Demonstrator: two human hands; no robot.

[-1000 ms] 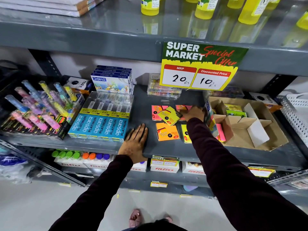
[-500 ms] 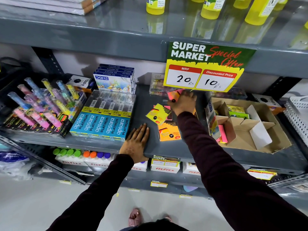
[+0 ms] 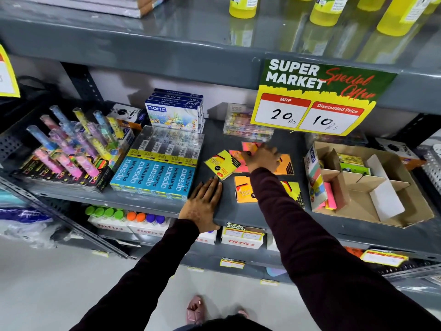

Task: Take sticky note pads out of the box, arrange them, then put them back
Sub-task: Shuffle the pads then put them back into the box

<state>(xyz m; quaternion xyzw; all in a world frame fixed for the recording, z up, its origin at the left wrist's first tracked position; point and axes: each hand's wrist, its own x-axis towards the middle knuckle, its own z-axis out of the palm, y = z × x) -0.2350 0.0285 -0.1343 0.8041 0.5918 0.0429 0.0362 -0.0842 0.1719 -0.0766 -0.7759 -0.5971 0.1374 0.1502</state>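
Observation:
Several sticky note pads lie on the grey shelf (image 3: 238,216): a yellow pad (image 3: 220,164), a pink pad (image 3: 235,156), an orange pad (image 3: 244,192), another orange pad (image 3: 287,164) and a yellow pad (image 3: 295,192) partly under my right sleeve. My right hand (image 3: 262,157) grips another pink pad (image 3: 250,146) low over the shelf, behind the others. My left hand (image 3: 202,204) rests flat on the shelf's front edge and holds nothing. The open cardboard box (image 3: 415,211) stands to the right, with green pads (image 3: 350,163) and a pink pad (image 3: 330,199) inside.
Blue apsara pencil boxes (image 3: 155,177) and DOMS boxes (image 3: 174,113) sit left of the pads. A pen display (image 3: 66,149) fills the far left. A price sign (image 3: 315,96) hangs above, with clear plastic boxes (image 3: 245,127) behind the pads. A white basket (image 3: 433,158) is at the right edge.
My right hand lifted a pink pad from beside the box, carried it left and back, then lowered it toward the shelf. The yellow pad now lies further left. My left hand stayed put.

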